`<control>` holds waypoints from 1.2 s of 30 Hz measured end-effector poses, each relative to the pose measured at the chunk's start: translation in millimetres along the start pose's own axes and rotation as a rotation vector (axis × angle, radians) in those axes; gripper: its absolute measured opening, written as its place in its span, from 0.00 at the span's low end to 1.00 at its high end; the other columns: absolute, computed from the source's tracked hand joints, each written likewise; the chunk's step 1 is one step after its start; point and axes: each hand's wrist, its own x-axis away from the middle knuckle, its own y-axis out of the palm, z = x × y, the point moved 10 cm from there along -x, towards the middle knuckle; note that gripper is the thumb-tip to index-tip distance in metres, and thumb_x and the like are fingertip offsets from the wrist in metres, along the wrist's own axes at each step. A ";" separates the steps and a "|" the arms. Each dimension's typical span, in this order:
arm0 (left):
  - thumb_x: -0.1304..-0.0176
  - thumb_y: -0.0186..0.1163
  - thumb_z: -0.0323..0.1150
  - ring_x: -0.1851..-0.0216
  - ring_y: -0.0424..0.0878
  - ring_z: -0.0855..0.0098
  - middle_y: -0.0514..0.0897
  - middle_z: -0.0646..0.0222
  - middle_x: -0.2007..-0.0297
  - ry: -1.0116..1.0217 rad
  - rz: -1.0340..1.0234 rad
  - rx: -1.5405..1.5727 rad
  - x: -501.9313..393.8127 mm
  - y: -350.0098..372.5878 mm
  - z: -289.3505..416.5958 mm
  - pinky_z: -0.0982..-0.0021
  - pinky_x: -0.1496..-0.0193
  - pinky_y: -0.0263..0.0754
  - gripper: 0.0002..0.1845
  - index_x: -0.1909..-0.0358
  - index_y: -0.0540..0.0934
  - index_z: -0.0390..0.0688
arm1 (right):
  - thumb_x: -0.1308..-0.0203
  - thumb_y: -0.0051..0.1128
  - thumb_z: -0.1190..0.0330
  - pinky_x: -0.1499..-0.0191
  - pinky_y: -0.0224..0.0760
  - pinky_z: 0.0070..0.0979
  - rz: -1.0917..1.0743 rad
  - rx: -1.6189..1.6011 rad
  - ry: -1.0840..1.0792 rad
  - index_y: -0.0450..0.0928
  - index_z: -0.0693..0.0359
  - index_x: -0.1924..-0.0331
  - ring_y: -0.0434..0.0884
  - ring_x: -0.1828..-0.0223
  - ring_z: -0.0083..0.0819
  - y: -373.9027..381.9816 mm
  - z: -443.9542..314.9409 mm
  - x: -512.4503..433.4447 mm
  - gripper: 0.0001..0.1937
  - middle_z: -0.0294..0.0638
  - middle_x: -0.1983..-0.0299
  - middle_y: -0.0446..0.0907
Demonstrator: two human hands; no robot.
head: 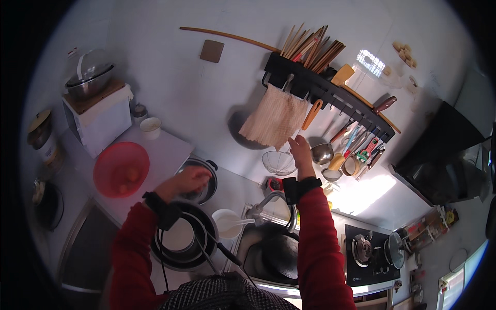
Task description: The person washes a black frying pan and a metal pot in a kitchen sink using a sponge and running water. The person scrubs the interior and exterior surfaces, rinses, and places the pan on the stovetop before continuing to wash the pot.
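Note:
My right hand [301, 150] is raised to the wall rack, with its fingertips at the lower right edge of a beige textured cloth [274, 114]. Whether they grip the cloth or only touch it is unclear. Just beside that hand hang a wire strainer [278, 162] and a steel ladle [322, 154]. My left hand [192, 180] hovers, slightly blurred, over a dark-rimmed pot [210, 186] on the counter, with nothing visible in it. Below my left wrist stand nested dark pots [211, 224] with a white bowl-like vessel [177, 234] inside.
A red plastic basin [104, 164] holds roundish orange items. Right of the pots are a white ladle [238, 222], a faucet [259, 211] and a sink holding a dark wok [281, 250]. A gas stove [370, 267] stands at right. Chopsticks [306, 46] and a knife [385, 104] fill the black rack [329, 91].

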 end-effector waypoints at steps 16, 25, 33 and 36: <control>0.42 0.52 0.32 0.65 0.74 0.77 0.61 0.54 0.42 0.168 0.179 0.214 -79.0 65.4 14.2 0.75 0.65 0.74 0.38 0.35 0.42 0.50 | 0.46 0.45 0.73 0.73 0.70 0.19 -0.717 -0.900 0.235 0.73 0.57 0.59 0.78 0.72 0.23 130.2 -40.6 10.9 0.10 0.37 0.70 0.78; 0.43 0.52 0.28 0.62 0.74 0.74 0.57 0.54 0.40 0.190 0.116 0.147 -96.2 93.8 15.6 0.73 0.62 0.73 0.38 0.35 0.43 0.45 | 0.47 0.47 0.68 0.59 0.69 0.30 -0.049 0.563 -0.719 0.75 0.68 0.61 0.77 0.61 0.44 88.6 -34.2 -59.7 0.13 0.46 0.65 0.79; 0.44 0.53 0.29 0.59 0.75 0.71 0.60 0.56 0.41 0.136 0.141 0.043 -101.0 87.4 -9.1 0.73 0.60 0.72 0.37 0.35 0.45 0.44 | 0.47 0.47 0.68 0.59 0.69 0.30 0.024 0.360 -0.605 0.75 0.68 0.61 0.77 0.60 0.45 102.7 -47.6 -88.3 0.13 0.47 0.64 0.79; 0.44 0.53 0.28 0.61 0.74 0.72 0.60 0.57 0.41 0.148 0.138 0.048 -100.9 87.1 -13.4 0.74 0.62 0.72 0.37 0.35 0.45 0.44 | 0.47 0.47 0.68 0.59 0.69 0.30 0.050 0.312 -0.576 0.75 0.68 0.61 0.77 0.60 0.46 104.0 -50.7 -89.4 0.13 0.48 0.64 0.78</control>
